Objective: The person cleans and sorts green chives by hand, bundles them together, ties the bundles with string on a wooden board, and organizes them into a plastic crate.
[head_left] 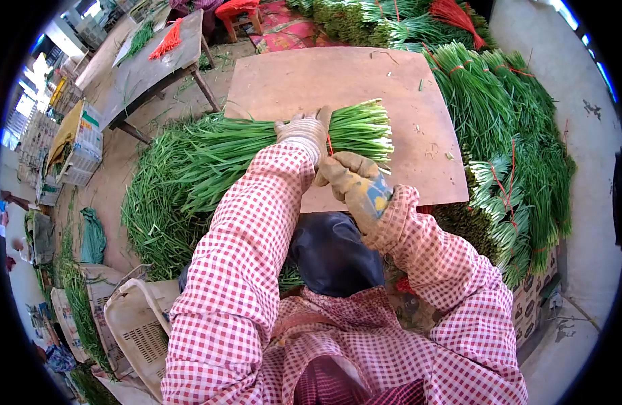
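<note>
A thick bundle of long green stalks (243,138) lies across the wooden board (338,74), its pale cut ends (368,128) to the right and its leaves spilling off the left edge. My left hand (304,133), in a pale glove, is wrapped over the bundle's middle and presses it on the board. Just right of it, a red tie (330,143) shows against the stalks. My right hand (355,182), in a worn glove with a blue and yellow patch, is closed at the bundle's near side beside the tie. What its fingers pinch is hidden.
Tied green bundles (473,94) are stacked at the right and back, with red ties (456,20) on top. Loose greens (162,196) heap at the left. A table (149,61) with red ties stands back left; a plastic basket (139,317) sits lower left.
</note>
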`<state>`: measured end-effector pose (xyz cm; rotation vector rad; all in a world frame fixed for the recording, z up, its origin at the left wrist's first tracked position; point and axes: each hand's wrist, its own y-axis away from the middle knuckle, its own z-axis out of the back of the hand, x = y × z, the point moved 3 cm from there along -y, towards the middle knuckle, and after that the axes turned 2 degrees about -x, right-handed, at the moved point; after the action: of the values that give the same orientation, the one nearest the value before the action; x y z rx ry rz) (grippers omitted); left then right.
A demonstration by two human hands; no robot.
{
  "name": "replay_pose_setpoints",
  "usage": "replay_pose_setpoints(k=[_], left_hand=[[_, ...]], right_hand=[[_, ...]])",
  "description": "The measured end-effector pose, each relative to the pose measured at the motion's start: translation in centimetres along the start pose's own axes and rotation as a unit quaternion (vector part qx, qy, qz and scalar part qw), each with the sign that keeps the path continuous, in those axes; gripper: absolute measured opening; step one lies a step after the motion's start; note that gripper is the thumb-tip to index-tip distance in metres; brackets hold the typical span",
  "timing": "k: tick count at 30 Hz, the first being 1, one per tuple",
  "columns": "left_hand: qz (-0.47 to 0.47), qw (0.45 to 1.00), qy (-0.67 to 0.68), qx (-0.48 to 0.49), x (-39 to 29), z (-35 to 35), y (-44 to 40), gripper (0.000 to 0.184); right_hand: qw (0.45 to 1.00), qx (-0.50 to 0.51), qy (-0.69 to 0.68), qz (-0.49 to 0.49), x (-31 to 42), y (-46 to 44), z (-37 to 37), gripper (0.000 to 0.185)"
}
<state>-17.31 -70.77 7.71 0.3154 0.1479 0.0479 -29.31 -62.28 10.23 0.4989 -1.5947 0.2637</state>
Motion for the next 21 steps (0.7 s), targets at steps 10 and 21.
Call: replay_pose_setpoints(k=[10,21], left_hand=[[-0.027,0.998,-0.05,-0.027,-0.2,-0.1,0.8,0.099],[-0.088,0.958,0.191,-0.194,8.4,7.3,7.2,0.081]], right_hand=[[0.991,0.051,0.109,0.051,-9.5,3.0,2.5,0.024],[0.981,-0.12,0.134,0.075,-5.6,2.8,9.2,0.039]])
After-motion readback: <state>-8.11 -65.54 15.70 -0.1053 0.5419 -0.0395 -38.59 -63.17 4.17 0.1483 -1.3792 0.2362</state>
